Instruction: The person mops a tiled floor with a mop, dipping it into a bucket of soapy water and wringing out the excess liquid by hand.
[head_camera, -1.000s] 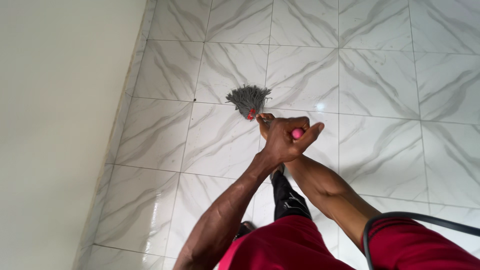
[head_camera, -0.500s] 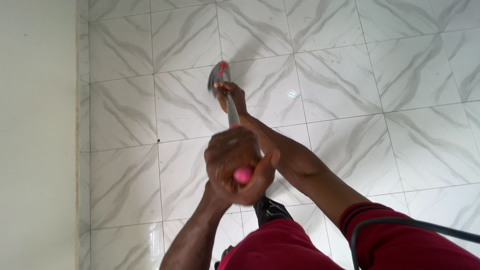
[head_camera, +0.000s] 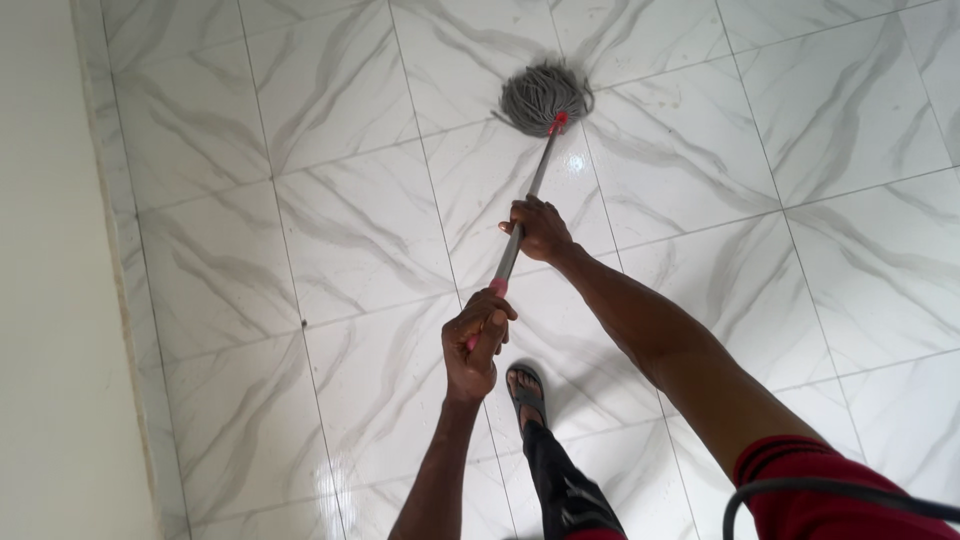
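Note:
A mop with a grey string head (head_camera: 543, 95) lies spread on the white marbled floor tiles (head_camera: 350, 210). Its grey metal handle (head_camera: 533, 185) runs down towards me and ends in a pink grip. My right hand (head_camera: 540, 229) is closed round the middle of the handle. My left hand (head_camera: 475, 340) is closed round the pink grip at the near end. Both arms are stretched forward.
A cream wall (head_camera: 45, 300) runs along the left edge of the floor. My foot in a dark sandal (head_camera: 526, 392) stands just below my left hand. A black cable (head_camera: 830, 490) curves across the bottom right corner over my red sleeve.
The mop head has been pushed away from me and to the right across the tiles. My arms have stretched out, and my hands are now spread apart along the handle.

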